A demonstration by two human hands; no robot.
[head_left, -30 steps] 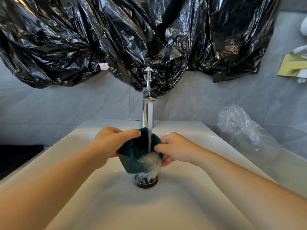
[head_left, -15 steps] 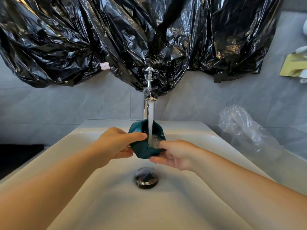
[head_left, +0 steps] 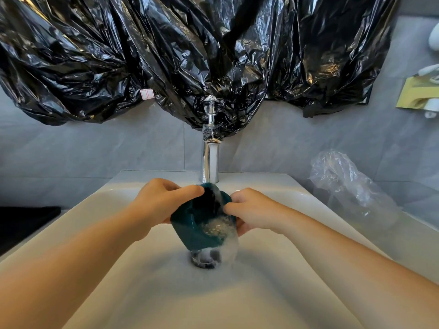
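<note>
While tilted mouth-up under the thin stream of water (head_left: pixel 215 194), gripped from both sides in mid-air over the white basin (head_left: pixel 118 269), directly above the chrome drain plug (head_left: pixel 205 260). Grasping the teal cup (head_left: pixel 190 231) by its left wall with the left hand (head_left: pixel 161 203), fingers (head_left: pixel 190 190) wrapped round to the rim. Pinching the opposite rim with the right hand (head_left: pixel 251 210), fingers (head_left: pixel 237 198) clenched onto the edge, the lower ones tucked under the cup's side. Brimming with frothy water, spilling over the lower lip and down onto the plug. Fed from the chrome tap (head_left: pixel 210 160) standing upright at the back edge of the basin, just behind the cup, topped by a faceted clear handle (head_left: pixel 211 102). Backed by a grey tiled wall (head_left: pixel 95 150), draped across the top with crumpled black plastic sheeting (head_left: pixel 190 55) bearing a small red-and-white label (head_left: pixel 146 94). Flanked on the right by a crumpled clear plastic bag (head_left: pixel 344 186) lying on the desk (head_left: pixel 418 217) beside the basin, well apart from the hands. Farther up on the right wall, a yellow item (head_left: pixel 413 93), too cropped to name.
</note>
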